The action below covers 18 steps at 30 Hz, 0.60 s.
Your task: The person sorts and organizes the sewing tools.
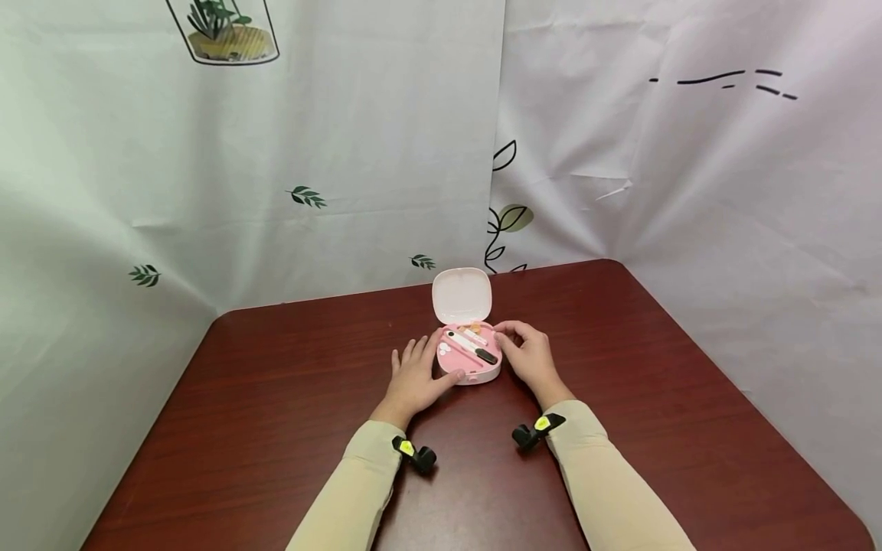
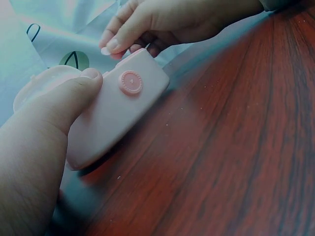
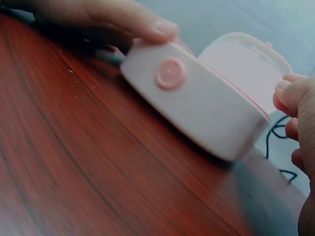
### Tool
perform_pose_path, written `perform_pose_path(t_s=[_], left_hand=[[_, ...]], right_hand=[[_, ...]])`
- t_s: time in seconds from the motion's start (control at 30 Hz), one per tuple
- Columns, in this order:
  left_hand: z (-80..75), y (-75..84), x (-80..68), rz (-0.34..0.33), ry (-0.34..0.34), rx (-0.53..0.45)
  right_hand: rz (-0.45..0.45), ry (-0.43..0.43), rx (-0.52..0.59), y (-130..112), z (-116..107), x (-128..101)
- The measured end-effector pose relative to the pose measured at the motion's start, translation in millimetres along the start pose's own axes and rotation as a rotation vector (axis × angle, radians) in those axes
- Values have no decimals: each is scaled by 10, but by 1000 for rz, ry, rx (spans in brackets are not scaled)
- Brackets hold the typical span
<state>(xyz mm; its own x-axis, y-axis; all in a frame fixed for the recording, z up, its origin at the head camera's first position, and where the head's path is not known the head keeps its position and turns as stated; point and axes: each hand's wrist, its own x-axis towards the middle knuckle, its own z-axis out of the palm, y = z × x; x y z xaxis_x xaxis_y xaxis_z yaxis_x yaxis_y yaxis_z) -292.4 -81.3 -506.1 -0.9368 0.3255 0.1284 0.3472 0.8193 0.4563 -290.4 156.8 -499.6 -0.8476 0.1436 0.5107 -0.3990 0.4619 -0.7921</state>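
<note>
Left hand (image 1: 413,379) lies with fingers straight, its thumb (image 2: 74,93) pressed to the near-left wall of a small pink plastic case (image 1: 471,360) with rounded corners; right hand (image 1: 527,353) curls its fingers (image 1: 508,330) at the case's right rim, holding nothing clearly. The case sits mid-way on a dark red wooden table (image 1: 276,398), white lid (image 1: 462,295) upright behind it. A careless nudge could slide the light case or snap the lid down on the white and black tools (image 1: 471,346) inside. A leaf-printed curtain (image 1: 310,199) hangs behind the case.
</note>
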Motion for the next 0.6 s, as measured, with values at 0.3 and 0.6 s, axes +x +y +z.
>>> perform_pose_path(t_s=[0.3, 0.6], left_hand=[[8, -5, 7, 9, 11, -6], [16, -9, -3, 14, 15, 11]], right_hand=[[-25, -63, 13, -167, 102, -6], [-65, -123, -33, -271, 219, -23]])
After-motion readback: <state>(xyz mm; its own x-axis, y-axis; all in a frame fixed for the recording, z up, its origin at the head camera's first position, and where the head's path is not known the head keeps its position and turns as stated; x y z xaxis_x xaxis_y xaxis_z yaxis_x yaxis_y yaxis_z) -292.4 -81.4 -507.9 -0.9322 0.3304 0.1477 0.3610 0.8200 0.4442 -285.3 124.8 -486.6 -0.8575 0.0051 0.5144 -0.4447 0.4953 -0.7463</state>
